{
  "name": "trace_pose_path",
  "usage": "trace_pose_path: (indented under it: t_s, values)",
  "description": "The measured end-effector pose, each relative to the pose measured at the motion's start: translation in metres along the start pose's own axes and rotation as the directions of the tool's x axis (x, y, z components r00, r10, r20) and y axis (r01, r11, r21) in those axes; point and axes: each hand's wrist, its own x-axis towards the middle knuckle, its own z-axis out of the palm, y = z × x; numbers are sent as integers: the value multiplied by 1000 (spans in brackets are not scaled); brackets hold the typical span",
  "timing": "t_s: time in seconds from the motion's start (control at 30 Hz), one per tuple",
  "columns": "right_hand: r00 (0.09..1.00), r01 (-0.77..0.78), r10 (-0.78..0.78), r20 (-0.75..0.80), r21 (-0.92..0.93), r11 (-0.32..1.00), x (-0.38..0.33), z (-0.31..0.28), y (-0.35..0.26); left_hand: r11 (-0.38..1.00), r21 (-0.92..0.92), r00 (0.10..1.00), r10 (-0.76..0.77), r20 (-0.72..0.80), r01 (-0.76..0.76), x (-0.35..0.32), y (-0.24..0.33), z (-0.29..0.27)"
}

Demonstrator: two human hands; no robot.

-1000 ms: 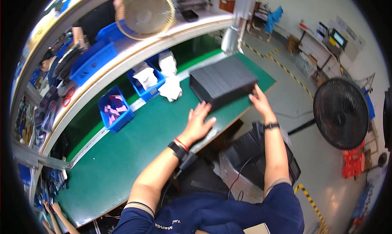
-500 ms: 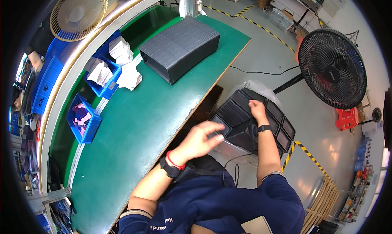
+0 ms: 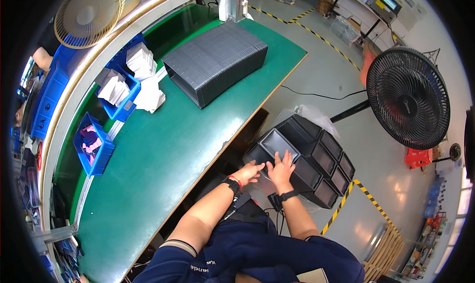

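Note:
A rectangular black tray (image 3: 278, 142) with a shiny greyish inside sits at the left of a stack of similar black trays (image 3: 316, 165). My right hand (image 3: 280, 172) has its fingers spread over the near edge of this tray. Beside it, just left, is my left hand (image 3: 249, 173), fingers stretched toward the tray's near left corner; whether it touches the tray I cannot tell. Both hands are open, thumbs close to each other. Clear plastic film (image 3: 316, 116) shows around the far side of the stacked trays.
On the green worktable (image 3: 163, 164) lies a long row of nested black trays (image 3: 217, 60). Blue bins (image 3: 101, 157) with pink pieces and white paper slips (image 3: 141, 60) line its left side. A black standing fan (image 3: 408, 97) rises right of the stack. A wooden pallet (image 3: 383, 251) lies lower right.
My right hand has come left and nearer from the middle of the stack. My left hand has shifted slightly toward the trays. A tray's shiny inside now shows at the left end.

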Motion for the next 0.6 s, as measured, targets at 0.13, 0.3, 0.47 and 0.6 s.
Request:
trace_pose_path:
  t_s: [0.13, 0.3, 0.47, 0.6]
  values:
    - [994, 103, -103, 30, 4, 995, -30, -2, -16, 949, -315, 1000, 21, 9, -17, 30, -14, 4]
    - [963, 269, -269, 7, -44, 962, -41, -22, -16, 847, -530, 993, 11, 116, 52, 36, -23, 2]
    - [998, 66, -68, -3, 290, 955, 51, -76, 4, 822, -565, 997, -39, 65, 70, 18, -11, 6]
    - [915, -47, -66, 398, 266, 963, 152, -44, 49, 821, -559, 993, -80, 92, 118, 22, -15, 5]
